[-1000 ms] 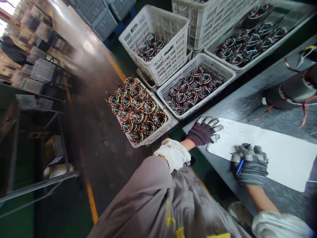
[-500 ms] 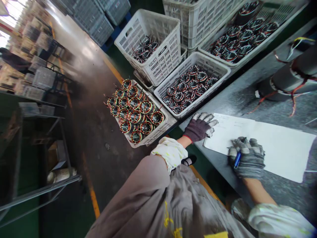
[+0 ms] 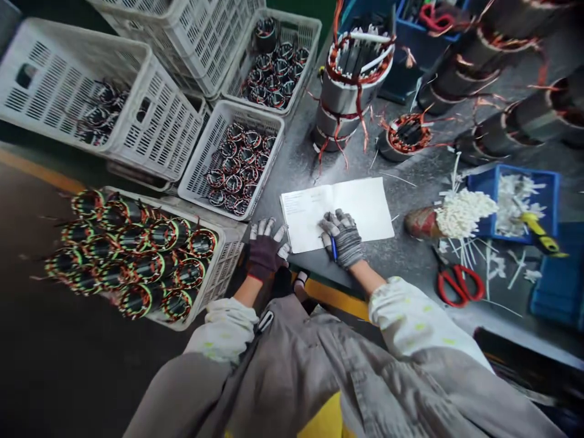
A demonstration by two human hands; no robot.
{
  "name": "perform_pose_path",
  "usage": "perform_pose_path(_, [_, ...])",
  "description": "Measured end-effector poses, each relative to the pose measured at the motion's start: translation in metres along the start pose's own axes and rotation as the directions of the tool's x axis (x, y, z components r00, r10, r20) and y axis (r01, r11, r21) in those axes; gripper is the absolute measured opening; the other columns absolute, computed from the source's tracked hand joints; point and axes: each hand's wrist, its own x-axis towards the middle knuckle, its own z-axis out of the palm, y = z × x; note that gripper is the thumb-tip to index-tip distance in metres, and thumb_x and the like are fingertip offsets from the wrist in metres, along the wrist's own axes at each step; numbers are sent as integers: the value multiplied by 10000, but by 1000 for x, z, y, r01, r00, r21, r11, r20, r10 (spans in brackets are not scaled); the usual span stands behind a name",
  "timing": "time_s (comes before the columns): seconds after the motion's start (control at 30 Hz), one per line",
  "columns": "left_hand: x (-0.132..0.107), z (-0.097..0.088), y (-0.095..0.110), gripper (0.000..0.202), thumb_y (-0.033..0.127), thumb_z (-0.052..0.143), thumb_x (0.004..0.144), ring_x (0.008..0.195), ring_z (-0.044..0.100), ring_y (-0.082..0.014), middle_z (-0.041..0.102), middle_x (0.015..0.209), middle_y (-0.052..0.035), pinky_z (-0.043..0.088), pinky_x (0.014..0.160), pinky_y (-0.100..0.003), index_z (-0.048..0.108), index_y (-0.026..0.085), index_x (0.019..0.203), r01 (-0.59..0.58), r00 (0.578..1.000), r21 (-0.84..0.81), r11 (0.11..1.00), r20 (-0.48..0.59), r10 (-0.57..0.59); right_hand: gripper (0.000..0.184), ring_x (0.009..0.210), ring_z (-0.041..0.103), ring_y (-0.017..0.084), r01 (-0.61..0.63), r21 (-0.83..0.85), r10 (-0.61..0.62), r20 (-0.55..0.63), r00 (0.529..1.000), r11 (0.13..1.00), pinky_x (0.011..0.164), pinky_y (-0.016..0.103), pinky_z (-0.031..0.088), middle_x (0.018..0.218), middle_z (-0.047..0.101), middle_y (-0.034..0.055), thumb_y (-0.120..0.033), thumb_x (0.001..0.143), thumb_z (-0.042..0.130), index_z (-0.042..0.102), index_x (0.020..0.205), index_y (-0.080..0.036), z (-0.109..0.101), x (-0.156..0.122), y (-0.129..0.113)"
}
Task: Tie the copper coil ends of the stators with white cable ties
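An open notebook (image 3: 365, 210) lies on the grey metal table, with lines of writing on its left page. My left hand (image 3: 265, 248), in a dark purple glove with pale fingertips, rests flat with fingers spread at the table edge, beside the notebook's left side. My right hand (image 3: 343, 238), in a grey striped glove, is on the notebook with its fingers curled round a blue pen (image 3: 334, 248). The pen's tip is hidden under the fingers.
Wound motor stators (image 3: 351, 73) stand stacked behind the notebook. Red-handled scissors (image 3: 458, 285) and a blue tray (image 3: 552, 194) of white scraps lie at right. White crates (image 3: 274, 115) of stators are at left, one crate (image 3: 223, 267) near my left arm.
My view has swung right toward the table, bringing the scissors, blue tray and more stators into sight. Both hands keep their places by the notebook, the pen still in my right.
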Motion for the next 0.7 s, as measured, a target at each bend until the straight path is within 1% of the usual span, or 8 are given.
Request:
perform_pose_path(0.07, [-7, 2, 5, 589, 458, 596, 932, 1579, 250, -338, 363, 1671, -61, 82, 1313, -574, 529, 327, 1503, 31, 999, 29, 999, -15, -30, 354, 1424, 437, 344, 10, 24, -10, -2, 1000, 1000, 1208, 601, 313, 1438, 618, 111, -297, 937, 590, 676, 1266, -197, -1, -3, 0])
perform_pose_path(0.17, [-6, 4, 12, 569, 468, 555, 957, 1580, 249, -330, 359, 1674, -53, 83, 1314, -569, 519, 334, 1509, 64, 997, 57, 996, -34, -62, 348, 1432, 431, 335, 47, 40, -45, -53, 998, 998, 1203, 595, 329, 1425, 626, 113, -302, 942, 591, 669, 1265, -200, -1, -5, 0])
perform_pose_path(0.27, [0, 3, 13, 557, 514, 547, 960, 1572, 251, -353, 387, 1659, -45, 73, 1300, -596, 530, 364, 1496, 38, 999, 100, 994, -37, -34, 332, 1431, 441, 338, 68, 39, -63, -104, 993, 997, 1190, 607, 350, 1404, 643, 106, -311, 938, 596, 676, 1244, -209, 0, -5, 1])
perform_pose_path(0.4, [7, 1, 10, 523, 540, 539, 961, 1556, 235, -383, 471, 1603, -16, 28, 1266, -652, 548, 408, 1467, -4, 1000, 114, 993, -19, 7, 341, 1446, 425, 355, 40, 37, -39, -43, 998, 999, 1192, 626, 336, 1424, 633, 104, -314, 937, 599, 686, 1251, -212, -1, -5, 1])
perform_pose_path(0.5, [14, -2, 6, 516, 535, 515, 973, 1544, 215, -387, 472, 1600, -12, -3, 1244, -665, 536, 394, 1469, -6, 1000, 102, 995, -19, 8, 353, 1463, 396, 361, 24, 36, -23, -5, 1000, 999, 1205, 627, 312, 1435, 622, 111, -300, 929, 599, 689, 1256, -202, -2, -5, 1])
perform_pose_path(0.7, [29, -9, 1, 520, 534, 499, 978, 1555, 147, -385, 404, 1647, -15, -21, 1223, -665, 519, 384, 1476, -11, 999, 101, 995, -45, 16, 336, 1454, 416, 341, 42, 33, -41, -52, 998, 999, 1208, 616, 326, 1431, 629, 92, -313, 953, 583, 682, 1259, -218, 0, -7, 2])
